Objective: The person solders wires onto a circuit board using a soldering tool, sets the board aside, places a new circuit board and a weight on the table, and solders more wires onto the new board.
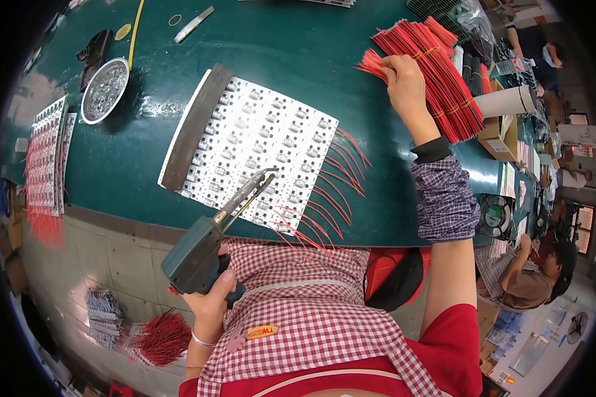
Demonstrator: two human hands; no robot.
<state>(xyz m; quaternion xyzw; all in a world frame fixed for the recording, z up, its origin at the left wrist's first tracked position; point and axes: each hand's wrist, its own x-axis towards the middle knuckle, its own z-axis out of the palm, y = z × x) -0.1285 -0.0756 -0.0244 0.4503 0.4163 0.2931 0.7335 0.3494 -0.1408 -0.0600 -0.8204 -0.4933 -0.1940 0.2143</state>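
Observation:
My left hand (210,299) is wrapped round the handle of a dark green soldering gun (193,255). The gun's tip reaches over a white panel of small circuit boards (251,126) lying on the table. A dark flat bar (195,135) lies across the panel's left side. Several thin red wires (341,162) stick out from its right edge. At the far right, my right hand (407,89) has its fingers pinched at the loose ends of red wires (372,64), beside thick bundles of red wire (437,83) tied with yellow bands.
A white-rimmed bowl (106,91) of shiny bits stands at the left, near a cutter knife (193,24). Wired panels (46,155) lie at the table's left edge. A white roll (506,101), a cardboard box (500,139) and a small fan (495,215) stand right. Two people are beyond.

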